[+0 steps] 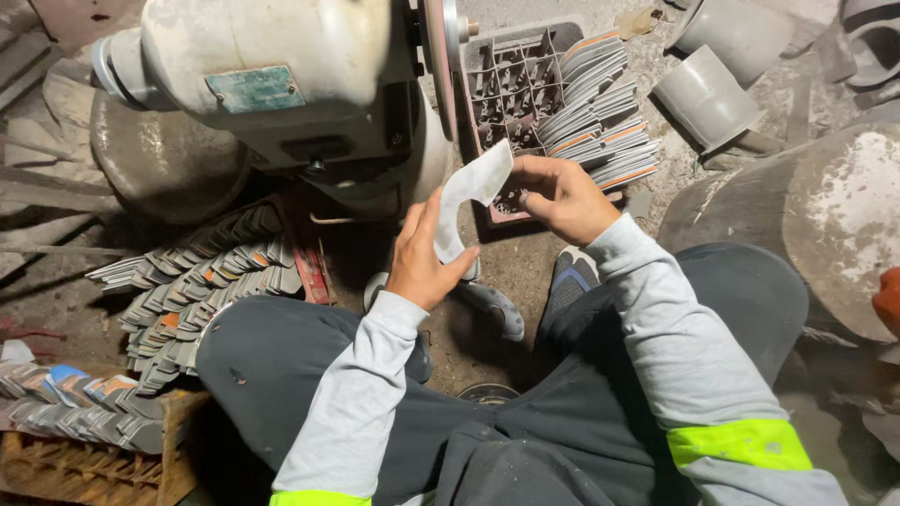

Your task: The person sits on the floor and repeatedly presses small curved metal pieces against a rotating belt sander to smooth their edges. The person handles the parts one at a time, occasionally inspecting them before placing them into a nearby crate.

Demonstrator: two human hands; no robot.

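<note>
At the far left, a wooden crate (89,468) sits at the lower corner with a row of flat grey pieces (75,403) laid overlapping along its top, some tipped with blue or orange. Just right of it and higher, a larger fan of grey blanks (202,276) spreads across the dirty floor, pressed against the person's dark trouser leg on its lower edge and a red strip on its right. Above it stands a cream-coloured grinding machine (281,75) bearing a small rectangular teal plate (255,87) on its housing; its thin reddish wheel (439,56) hangs at the right edge. The left hand (422,258) grips the lower end of a curved white blank (466,201), thumb and fingers closed around it. The blank arches up to the right, its upper end pinched by the fingertips of the right hand (562,197), close beside the machine body and just under the wheel. Little free room remains between the machine, the hands and the knees. Behind the right hand lies a red gridded tray (511,80) with stacked grey pieces (600,112), orange-edged, fanned over it. Farther right stand grey pipe sections (708,94) and a large rough drum (825,215).
</note>
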